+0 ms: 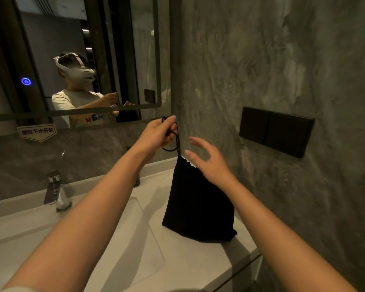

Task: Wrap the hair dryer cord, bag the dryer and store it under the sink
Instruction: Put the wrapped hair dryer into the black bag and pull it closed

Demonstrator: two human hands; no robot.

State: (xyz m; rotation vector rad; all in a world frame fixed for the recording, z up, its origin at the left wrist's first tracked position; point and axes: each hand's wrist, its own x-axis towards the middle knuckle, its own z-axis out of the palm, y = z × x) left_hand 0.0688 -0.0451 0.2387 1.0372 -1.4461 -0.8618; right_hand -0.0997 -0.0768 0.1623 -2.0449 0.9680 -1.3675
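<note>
Beside the basin, on the white desk (198,260), a black drawstring bag (198,205) stands upright, its bottom resting on the surface. The left hand (156,133) pinches the drawstring (178,142) and holds it up, likely to cinch the mouth shut. The right hand (209,161) is released, fingers spread just beside the gathered mouth, probably steadying it. The dryer itself is hidden, presumably inside. A chrome faucet (55,190) stands well left; black wall switches (276,131) sit to the right, neither obstructing.

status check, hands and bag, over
Left hand pinching drawstring, right hand open at bag mouth. Bag standing on counter. Nothing blocking.
</note>
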